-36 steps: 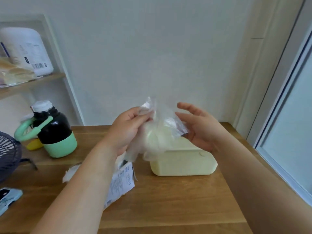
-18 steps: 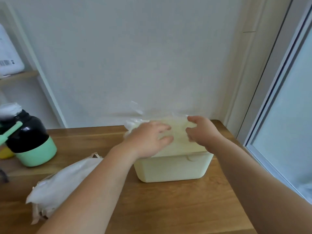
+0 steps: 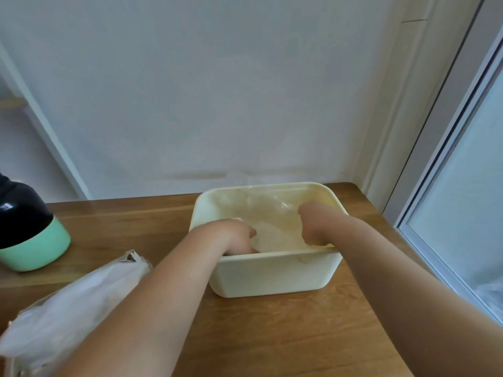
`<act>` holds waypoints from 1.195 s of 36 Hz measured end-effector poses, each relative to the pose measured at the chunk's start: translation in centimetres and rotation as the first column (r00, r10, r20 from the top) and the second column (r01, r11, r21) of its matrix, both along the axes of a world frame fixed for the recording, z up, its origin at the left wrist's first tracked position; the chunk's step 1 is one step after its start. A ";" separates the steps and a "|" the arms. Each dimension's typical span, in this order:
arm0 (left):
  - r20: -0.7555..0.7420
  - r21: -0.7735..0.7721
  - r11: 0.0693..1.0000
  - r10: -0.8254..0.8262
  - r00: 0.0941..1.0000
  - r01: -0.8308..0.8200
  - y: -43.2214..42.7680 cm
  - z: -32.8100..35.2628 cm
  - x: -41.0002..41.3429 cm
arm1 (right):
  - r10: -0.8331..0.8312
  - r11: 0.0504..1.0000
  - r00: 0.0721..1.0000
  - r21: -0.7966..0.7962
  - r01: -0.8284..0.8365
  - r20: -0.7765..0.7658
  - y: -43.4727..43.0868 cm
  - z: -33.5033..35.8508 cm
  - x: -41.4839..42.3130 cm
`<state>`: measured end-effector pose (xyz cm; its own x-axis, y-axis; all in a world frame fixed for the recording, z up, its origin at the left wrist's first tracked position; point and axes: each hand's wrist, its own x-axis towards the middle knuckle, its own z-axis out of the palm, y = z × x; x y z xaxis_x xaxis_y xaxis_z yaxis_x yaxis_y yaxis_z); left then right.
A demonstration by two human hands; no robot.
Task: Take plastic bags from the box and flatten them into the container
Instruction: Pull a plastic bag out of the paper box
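Observation:
A cream rectangular container (image 3: 272, 276) stands on the wooden table near the wall. A clear plastic bag (image 3: 272, 213) lies inside it, spread over the bottom. Both my hands reach down into the container. My left hand (image 3: 236, 238) presses the bag at the near left, its fingertips hidden behind the front wall. My right hand (image 3: 313, 224) pushes down on the bag at the near right corner, fingers pointing down. The box of bags (image 3: 68, 308) lies at the lower left, with white and clear bags bulging from its top, partly hidden under my left forearm.
A black jug with a mint green base (image 3: 30, 240) stands at the left edge of the table. The white wall is just behind the container. A sliding glass door frame (image 3: 449, 186) runs along the table's right side.
My hands have carried the bag from in front of me down into the container and now press it low inside. The camera has tilted down and moved closer.

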<state>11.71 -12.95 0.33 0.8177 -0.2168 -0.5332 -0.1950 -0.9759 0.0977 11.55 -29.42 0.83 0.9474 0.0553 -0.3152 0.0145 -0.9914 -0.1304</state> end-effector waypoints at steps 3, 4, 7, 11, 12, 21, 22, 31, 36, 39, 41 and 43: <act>-0.072 0.088 0.996 -0.008 0.997 0.014 0.0 0.1 0.0 | -0.031 0.999 0.998 -0.028 0.033 0.057 0.0 -0.1 0.2; -0.089 0.098 0.995 -0.002 0.996 0.010 0.0 0.1 0.0 | -0.051 0.998 0.996 -0.027 0.053 0.075 -0.1 -0.1 0.2; -0.087 0.118 0.993 0.007 0.996 0.003 -0.1 0.2 -0.2 | -0.109 0.994 0.988 -0.005 0.111 0.110 -0.3 0.0 0.2; 0.108 0.141 0.990 -0.007 0.994 -0.009 -0.2 1.0 -0.6 | -0.148 0.988 0.974 -0.020 0.153 0.171 -0.3 1.3 -0.7; 0.216 0.106 0.994 -0.018 0.976 -0.005 -0.2 1.4 -0.7 | -0.156 0.986 0.969 -0.029 0.164 0.193 -0.3 1.6 -0.9; 0.540 -0.095 0.933 -0.245 0.806 0.347 -1.1 1.8 0.0 | -0.099 0.981 0.903 -0.109 0.158 0.417 -0.1 2.7 -1.9; 0.479 -0.073 0.938 -0.265 0.837 0.338 -1.1 1.5 0.2 | -0.076 0.984 0.910 -0.115 0.134 0.406 -0.3 2.4 -1.7; -0.002 0.157 0.962 -0.226 0.974 0.224 -1.9 -0.2 1.2 | 0.008 0.997 0.999 -0.072 -0.004 0.053 -0.9 2.0 -0.9; -0.036 0.221 0.953 -0.204 0.978 0.207 -1.3 -1.0 2.0 | 0.014 0.997 0.947 -0.075 0.010 0.320 -0.5 2.3 -0.5; 0.007 0.212 0.953 -0.222 0.975 0.216 -1.2 -0.9 2.0 | 0.097 0.990 0.935 0.061 -0.125 0.342 0.2 2.3 -0.2; 0.009 0.207 0.957 -0.210 0.978 0.204 -1.0 -0.8 1.9 | 0.162 0.985 0.966 0.026 -0.170 0.202 0.7 1.8 -0.4; -0.008 0.188 0.966 -0.179 0.984 0.178 -0.8 -0.8 1.7 | 0.160 0.986 0.987 -0.051 -0.160 -0.017 0.9 1.2 -0.5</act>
<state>13.40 -13.74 -0.49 0.7797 -0.2563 -0.5713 -0.3676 -0.9260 -0.0863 11.03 -28.54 1.99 0.9236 0.1889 -0.3335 0.1720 -0.9819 -0.0797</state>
